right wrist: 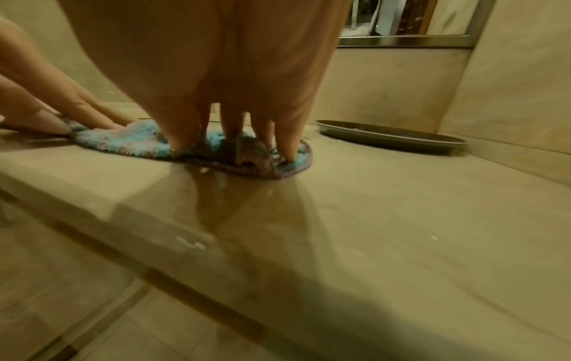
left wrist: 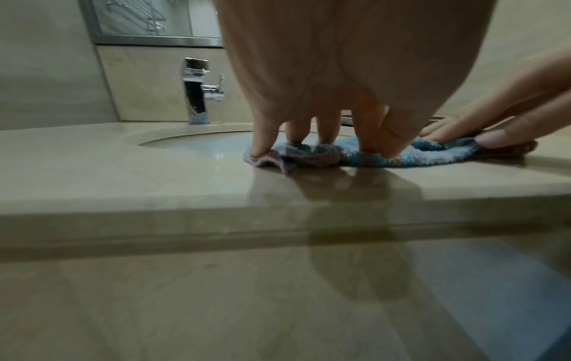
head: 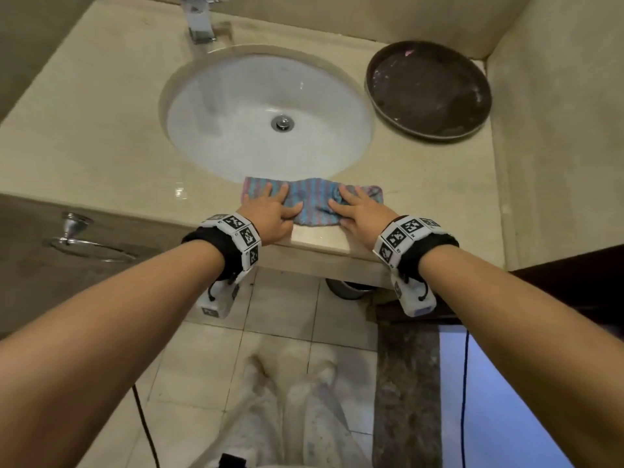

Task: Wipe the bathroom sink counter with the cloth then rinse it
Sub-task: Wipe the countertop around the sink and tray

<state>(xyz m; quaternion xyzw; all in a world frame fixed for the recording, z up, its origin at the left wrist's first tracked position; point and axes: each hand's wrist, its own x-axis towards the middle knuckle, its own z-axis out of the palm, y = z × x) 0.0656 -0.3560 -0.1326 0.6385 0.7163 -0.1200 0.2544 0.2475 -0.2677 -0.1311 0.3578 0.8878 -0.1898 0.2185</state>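
One blue-and-purple striped terry cloth (head: 312,202) lies rumpled on the front strip of the beige polished stone counter (head: 101,130), between the near rim of the white oval undermount basin (head: 266,116) and the counter's front edge. We note both hands on it, side by side. Our left hand (head: 271,212) covers the cloth's left part, its fingers (left wrist: 259,144) spread and nearly straight, tips pressing down into the pile; it presses rather than grips, and the thumb points toward the other hand. Our right hand (head: 359,211) covers the right part in the same way, fingers (right wrist: 292,146) splayed and extended, tips sunk in the fabric, nothing curled round it. From the right wrist view we see the cloth bunched into a fold between the right fingers, and the stone just in front of it shines with a wet-looking sheen. Both wrists wear black bands with white marker blocks. Farther out, a square chrome tap (head: 199,21) stands behind the basin, and the chrome drain plug (head: 282,123) sits at the basin's middle. To the right of the basin a round dark brown tray (head: 429,92) rests on the counter near the corner of the walls, well apart from the cloth. Below us, pale floor tiles (head: 280,312).
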